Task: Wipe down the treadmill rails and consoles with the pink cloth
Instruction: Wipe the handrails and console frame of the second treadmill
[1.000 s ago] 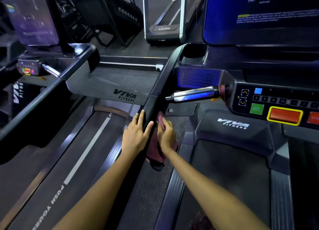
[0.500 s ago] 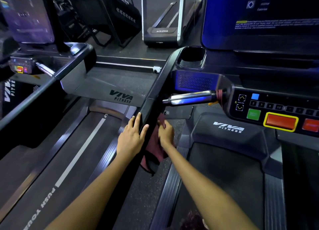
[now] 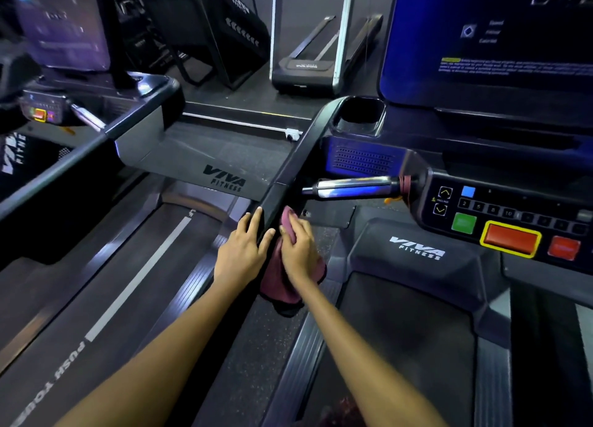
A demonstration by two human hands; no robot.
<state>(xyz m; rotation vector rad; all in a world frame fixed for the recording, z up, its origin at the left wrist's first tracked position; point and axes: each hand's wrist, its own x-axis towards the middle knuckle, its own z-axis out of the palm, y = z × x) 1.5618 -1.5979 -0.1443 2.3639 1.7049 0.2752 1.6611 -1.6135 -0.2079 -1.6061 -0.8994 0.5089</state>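
A black side rail of the right treadmill slopes down from its cup holder toward me. My left hand lies on the rail's left face with straight fingers, thumb over the top edge. My right hand presses the pink cloth against the rail's right face, fingers curled over the cloth's top; the rest hangs below my wrist. The console with coloured buttons and a blue screen sits to the right.
A chrome grip bar juts left from the console just above my right hand. A second treadmill with belt and its own console lies on the left. More machines stand beyond on the dark floor.
Both hands have stayed on the same stretch of rail, shifting only slightly along it; the cloth now hangs lower and wider under my right wrist. The view has shifted slightly.
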